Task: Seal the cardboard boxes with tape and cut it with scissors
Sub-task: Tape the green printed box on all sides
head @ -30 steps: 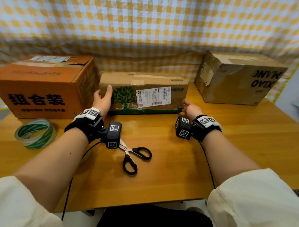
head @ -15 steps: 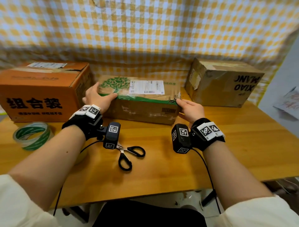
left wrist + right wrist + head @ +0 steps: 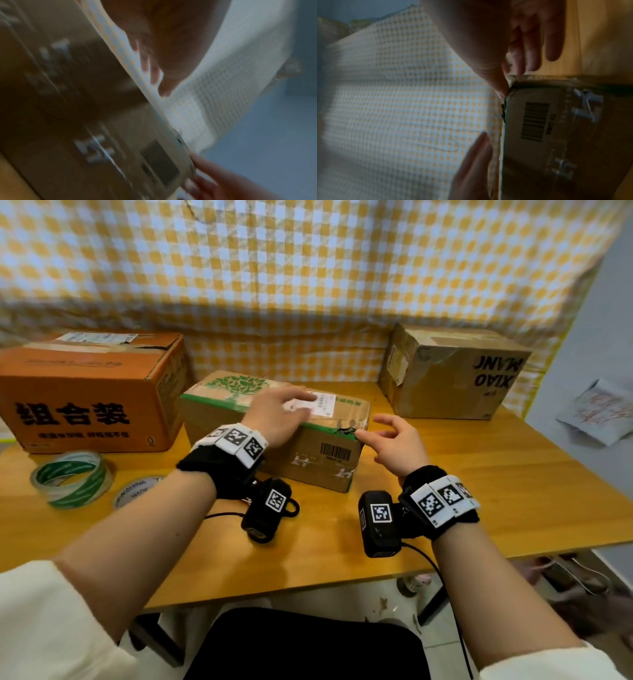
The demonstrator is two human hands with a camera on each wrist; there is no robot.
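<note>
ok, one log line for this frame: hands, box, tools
left hand: flat on middle box top | right hand: open, thumb at box corner | tape roll: on table, untouched | scissors: mostly hidden

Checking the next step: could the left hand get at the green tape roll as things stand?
Probably yes. The left hand lies flat on the middle box, holding nothing, and the tape roll sits on bare table to its left with nothing between them.

Three cardboard boxes (image 3: 274,433), two tape rolls (image 3: 73,479), maybe; one pair scissors (image 3: 291,506), mostly hidden.
</note>
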